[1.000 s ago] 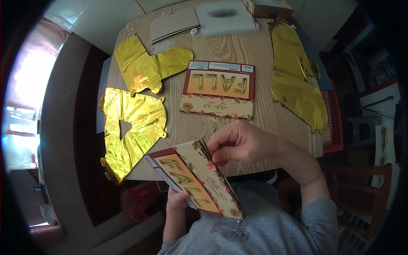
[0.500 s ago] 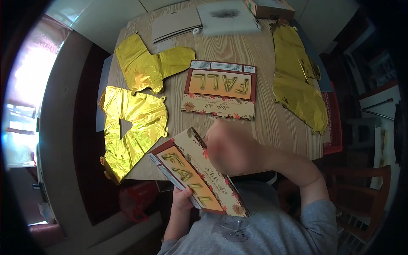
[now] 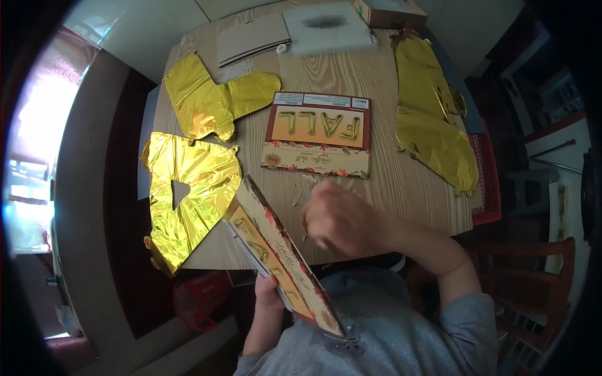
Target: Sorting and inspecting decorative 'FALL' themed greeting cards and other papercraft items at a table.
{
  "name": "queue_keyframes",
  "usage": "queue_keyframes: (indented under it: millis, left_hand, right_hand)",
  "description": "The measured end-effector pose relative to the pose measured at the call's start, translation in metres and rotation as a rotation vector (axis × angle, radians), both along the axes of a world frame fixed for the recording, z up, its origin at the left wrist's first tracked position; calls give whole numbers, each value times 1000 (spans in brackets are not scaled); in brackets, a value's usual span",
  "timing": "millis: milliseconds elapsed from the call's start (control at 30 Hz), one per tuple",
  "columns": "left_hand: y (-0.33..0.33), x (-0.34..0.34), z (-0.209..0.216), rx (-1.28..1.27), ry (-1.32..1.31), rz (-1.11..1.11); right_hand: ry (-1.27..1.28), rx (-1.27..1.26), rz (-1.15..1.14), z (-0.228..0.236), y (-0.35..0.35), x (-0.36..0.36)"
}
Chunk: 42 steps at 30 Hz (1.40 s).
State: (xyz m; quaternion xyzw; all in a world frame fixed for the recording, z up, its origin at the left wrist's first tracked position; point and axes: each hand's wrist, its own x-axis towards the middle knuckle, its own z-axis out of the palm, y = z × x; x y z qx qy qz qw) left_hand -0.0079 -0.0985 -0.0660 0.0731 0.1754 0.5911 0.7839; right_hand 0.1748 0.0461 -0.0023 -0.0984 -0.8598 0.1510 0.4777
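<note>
A flat printed cardboard box (image 3: 279, 260), orange and cream with red leaves and gold balloon letters, is tilted up on edge near my body. My left hand (image 3: 268, 292) grips its lower left edge, thumb on the front. To the right of it, above the table's near edge, is my right hand (image 3: 338, 216), slightly blurred. Its fingers are curled in, and whatever they may hold is hidden. A second box (image 3: 316, 161) of the same print lies flat beyond my right hand. Small pale scraps (image 3: 300, 195) lie on the wood between them.
Gold foil balloons, deflated, lie on the left (image 3: 210, 182), far left (image 3: 204, 100) and right (image 3: 429, 106) of the wooden table (image 3: 370, 75). At the back are grey cardboard sheets (image 3: 251, 44), a white sheet with a dark smudge (image 3: 329, 41) and an open box (image 3: 395, 12). A red basket (image 3: 489, 169) stands right.
The held box has turned more edge-on, its front now seen at a steeper slant. My right hand stays beside it, less blurred than before. The whole view has shifted slightly.
</note>
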Motion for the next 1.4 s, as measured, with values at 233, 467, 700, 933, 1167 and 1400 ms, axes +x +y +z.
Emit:
queue_keyframes:
  millis: [233, 467, 700, 933, 1167, 1400]
  left_hand:
    - [2, -17, 5, 97, 256, 62]
    - [3, -22, 6, 77, 431, 120]
    - [0, -19, 2, 56, 421, 77]
    - [-5, -24, 3, 7, 726, 279]
    - [-19, -4, 19, 202, 1180, 493]
    - [-20, -1, 18, 165, 980, 496]
  right_hand:
    - [-727, -350, -300, -14, 7, 28]
    - [-182, -1377, 238, 14, -4, 30]
    - [-22, -1740, 568, 7, -7, 25]
    - [-236, -804, -138, 13, -10, 19]
    - [-249, -238, -579, 18, -25, 3]
    - [-122, -325, -476, 27, -20, 1]
